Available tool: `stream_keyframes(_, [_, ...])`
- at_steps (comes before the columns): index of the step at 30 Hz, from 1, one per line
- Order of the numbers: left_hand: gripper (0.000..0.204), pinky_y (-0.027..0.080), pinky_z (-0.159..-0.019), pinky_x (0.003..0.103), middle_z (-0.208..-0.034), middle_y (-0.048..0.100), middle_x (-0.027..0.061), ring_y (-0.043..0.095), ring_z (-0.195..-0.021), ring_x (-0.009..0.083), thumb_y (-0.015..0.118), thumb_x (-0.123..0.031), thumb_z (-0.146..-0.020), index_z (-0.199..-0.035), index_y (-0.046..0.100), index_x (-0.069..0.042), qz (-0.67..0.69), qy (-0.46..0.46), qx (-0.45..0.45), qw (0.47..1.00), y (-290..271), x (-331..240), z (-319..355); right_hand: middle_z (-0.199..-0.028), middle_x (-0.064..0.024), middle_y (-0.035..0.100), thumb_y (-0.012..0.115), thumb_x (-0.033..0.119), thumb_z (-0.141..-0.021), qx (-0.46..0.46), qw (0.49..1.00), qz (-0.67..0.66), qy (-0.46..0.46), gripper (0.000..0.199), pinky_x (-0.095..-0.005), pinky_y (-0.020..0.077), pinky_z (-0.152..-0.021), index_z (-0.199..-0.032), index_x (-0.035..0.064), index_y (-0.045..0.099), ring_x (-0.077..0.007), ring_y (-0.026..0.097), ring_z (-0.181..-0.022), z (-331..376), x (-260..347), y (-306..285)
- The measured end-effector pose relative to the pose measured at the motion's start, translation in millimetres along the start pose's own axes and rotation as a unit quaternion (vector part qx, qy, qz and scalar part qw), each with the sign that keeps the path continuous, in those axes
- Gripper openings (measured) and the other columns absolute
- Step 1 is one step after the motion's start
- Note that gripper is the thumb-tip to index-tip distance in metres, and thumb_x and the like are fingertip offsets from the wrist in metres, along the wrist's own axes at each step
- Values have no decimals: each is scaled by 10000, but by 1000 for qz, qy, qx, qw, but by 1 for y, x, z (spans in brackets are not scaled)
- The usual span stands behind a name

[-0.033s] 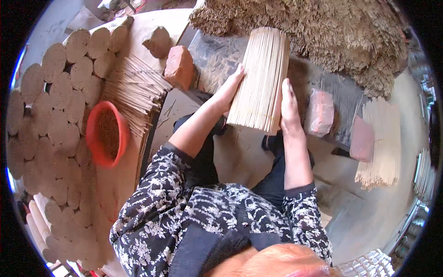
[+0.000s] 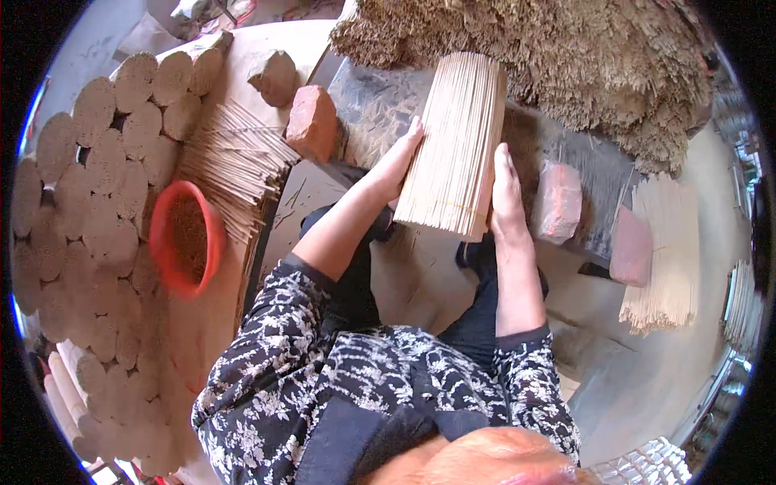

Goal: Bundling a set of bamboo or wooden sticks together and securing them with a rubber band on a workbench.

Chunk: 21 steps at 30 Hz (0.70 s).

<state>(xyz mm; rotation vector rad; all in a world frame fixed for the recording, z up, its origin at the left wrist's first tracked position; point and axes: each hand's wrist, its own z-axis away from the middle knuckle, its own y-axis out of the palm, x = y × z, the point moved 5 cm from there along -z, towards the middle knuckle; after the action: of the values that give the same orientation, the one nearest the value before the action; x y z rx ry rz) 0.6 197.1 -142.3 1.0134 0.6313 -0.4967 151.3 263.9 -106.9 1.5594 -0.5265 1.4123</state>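
A thick bundle of thin pale sticks (image 2: 453, 141) is held between my two hands, its far end leaning away from me. A thin yellowish band runs round it close to the near end. My left hand (image 2: 402, 162) presses on its left side, fingers pointing away along the sticks. On the opposite side, my right hand (image 2: 506, 194) lies flat along the lower half, fingers together and thumb hidden. The bundle is over the near edge of a dark, dusty work surface (image 2: 380, 101).
A reddish brick (image 2: 312, 124) lies left of the bundle, another wrapped brick (image 2: 558, 202) right. Farther right, a flat brick (image 2: 631, 246) rests against more sticks (image 2: 667, 250). Stacked brown bundles (image 2: 113, 202), loose sticks (image 2: 234, 162) and a red bowl (image 2: 217, 234) are left; a rough brown heap (image 2: 582, 65) is behind.
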Motion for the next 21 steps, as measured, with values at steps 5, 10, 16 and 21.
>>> stream_keyframes(5, [596, 430, -895, 336, -1186, 572, 110, 552, -1016, 179, 353, -514, -980, -1197, 547, 6, -318, 134, -71, 936, -37, -21, -4, -1259, -96, 519, 344, 517, -983, -31, 993, 100, 53, 604, -332, 340, -1014, -1272, 0, 465, -184, 456, -1166, -9, -13, -29])
stream_keyframes(10, [602, 463, -864, 337, -1144, 586, 125, 582, -970, 173, 364, -524, -971, -1248, 499, -7, -203, 47, -53, 977, -13, 1, 3, -1195, -89, 551, 362, 504, -984, -20, 996, 62, 54, 554, -326, 364, -984, -1227, 24, 493, -177, 489, -1100, -11, -49, -22])
stream_keyframes(16, [633, 483, -862, 345, -1165, 591, 128, 590, -1014, 194, 373, -541, -959, -1281, 464, -4, -103, -38, -4, 994, -7, 5, 14, -1261, -123, 527, 350, 519, -980, 8, 999, -33, 32, 606, -349, 351, -1017, -1281, 6, 470, -207, 480, -1156, 1, -37, -19])
stream_keyframes(21, [749, 445, -911, 331, -1083, 639, 130, 602, -993, 204, 369, -623, -927, -1253, 500, 38, -238, 105, -133, 956, -40, -23, -10, -1294, -155, 523, 304, 629, -938, -74, 982, 161, 66, 775, -354, 355, -1016, -1304, -34, 466, -230, 482, -1188, -34, -46, -51])
